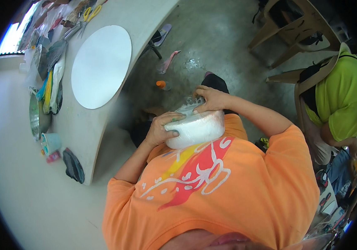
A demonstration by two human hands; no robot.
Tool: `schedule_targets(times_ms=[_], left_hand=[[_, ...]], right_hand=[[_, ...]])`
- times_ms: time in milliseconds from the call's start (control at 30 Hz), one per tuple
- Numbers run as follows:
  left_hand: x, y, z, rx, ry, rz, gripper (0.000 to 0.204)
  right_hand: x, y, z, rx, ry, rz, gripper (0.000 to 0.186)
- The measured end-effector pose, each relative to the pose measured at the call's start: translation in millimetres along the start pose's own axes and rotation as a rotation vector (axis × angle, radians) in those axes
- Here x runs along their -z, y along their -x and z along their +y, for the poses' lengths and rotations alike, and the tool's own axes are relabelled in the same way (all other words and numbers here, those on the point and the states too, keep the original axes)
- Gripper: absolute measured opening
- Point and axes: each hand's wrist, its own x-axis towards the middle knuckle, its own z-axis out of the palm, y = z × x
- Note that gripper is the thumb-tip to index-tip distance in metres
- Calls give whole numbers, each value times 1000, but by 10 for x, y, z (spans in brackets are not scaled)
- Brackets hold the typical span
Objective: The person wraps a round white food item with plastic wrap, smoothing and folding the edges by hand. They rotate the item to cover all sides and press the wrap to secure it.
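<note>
Orange cloth of the wearer's shirt point(236, 196) fills the near part of the scene, with a red, yellow and white design across its front. Just beyond it, over the lap, sits a round white bundle point(201, 130) wrapped in clear plastic. At its left side, the left hand point(162, 129) has its grip clamped on the bundle, thumb against the side wall and fingers over the top. The right hand point(214, 100) reaches across its far right top, thumb on the upper face beside crumpled film; whether that grip is closed, I cannot tell. To the left stands a pale counter point(88, 133) carrying a white disc point(101, 66), with yellow-handled scissors point(89, 16) farther off. An orange-capped bottle point(162, 85) rests on the floor point(224, 46) beyond the bundle. On the right, a person in lime green point(341, 91) sits on a chair.
</note>
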Motion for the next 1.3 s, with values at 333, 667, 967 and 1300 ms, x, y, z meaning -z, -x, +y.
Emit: schedule_targets(times_ms=[333, 667, 967, 1300], left_hand=[[-59, -242, 367, -208, -51, -58, 54], [-128, -707, 421, -144, -4, -399, 53], [-209, -590, 1258, -284, -422, -248, 61], [-280, -589, 817, -150, -308, -61, 49]], right_hand=[[319, 540, -352, -301, 57, -26, 99], [423, 861, -136, -533, 118, -148, 77], [523, 676, -240, -541, 115, -339, 70], [827, 925, -27, -414, -177, 209, 67]])
